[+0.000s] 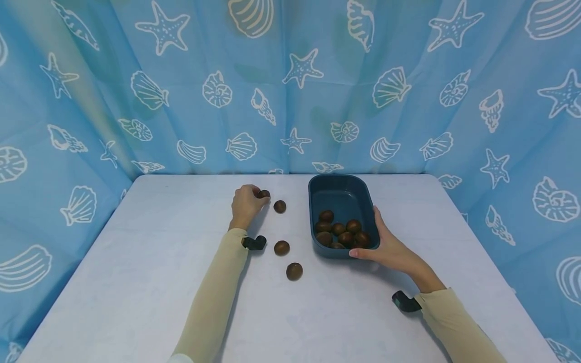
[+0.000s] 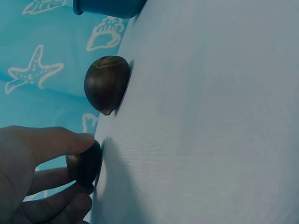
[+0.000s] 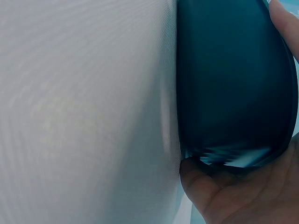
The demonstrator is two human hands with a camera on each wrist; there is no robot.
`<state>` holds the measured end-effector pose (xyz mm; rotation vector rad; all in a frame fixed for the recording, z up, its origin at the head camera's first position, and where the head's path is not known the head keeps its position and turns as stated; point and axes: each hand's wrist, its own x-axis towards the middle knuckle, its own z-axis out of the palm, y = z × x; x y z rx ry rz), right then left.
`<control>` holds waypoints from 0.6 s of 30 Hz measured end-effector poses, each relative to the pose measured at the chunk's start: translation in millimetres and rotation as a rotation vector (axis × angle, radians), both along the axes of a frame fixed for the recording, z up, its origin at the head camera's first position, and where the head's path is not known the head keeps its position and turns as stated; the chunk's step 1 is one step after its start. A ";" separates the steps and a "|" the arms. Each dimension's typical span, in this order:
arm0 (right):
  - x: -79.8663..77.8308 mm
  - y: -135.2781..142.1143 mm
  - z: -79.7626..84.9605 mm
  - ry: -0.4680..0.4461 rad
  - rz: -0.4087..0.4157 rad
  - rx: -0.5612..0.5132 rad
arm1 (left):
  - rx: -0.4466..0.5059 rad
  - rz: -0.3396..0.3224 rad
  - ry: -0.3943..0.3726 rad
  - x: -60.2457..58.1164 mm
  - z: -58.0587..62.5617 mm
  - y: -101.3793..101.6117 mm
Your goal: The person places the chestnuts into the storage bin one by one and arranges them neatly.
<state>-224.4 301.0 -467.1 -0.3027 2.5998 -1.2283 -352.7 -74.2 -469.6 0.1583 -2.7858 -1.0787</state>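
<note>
My left hand (image 1: pixel 245 204) pinches a brown chestnut (image 1: pixel 264 194) between thumb and fingers at the far side of the table. In the left wrist view that chestnut (image 2: pixel 85 163) sits low, close over the white cloth. Another chestnut (image 1: pixel 280 206) lies just to its right. My right hand (image 1: pixel 390 247) grips the near right corner of a dark blue rectangular container (image 1: pixel 311 212), thumb along the front wall and fingers at the right side. Several chestnuts (image 1: pixel 346 238) are gathered in its near half. The right wrist view shows the container's wall (image 3: pixel 233 84) between thumb and fingers.
Two more chestnuts, one (image 1: pixel 282 247) behind the other (image 1: pixel 294 271), lie on the white tablecloth (image 1: pixel 136 262) left of the container. A blue curtain (image 1: pixel 272 116) with shell and starfish prints hangs around the table's back and sides.
</note>
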 end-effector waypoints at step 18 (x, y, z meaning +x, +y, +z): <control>-1.3 0.1 -0.9 -0.006 -0.002 0.012 | 0.152 -0.086 0.133 17.2 40.1 3.4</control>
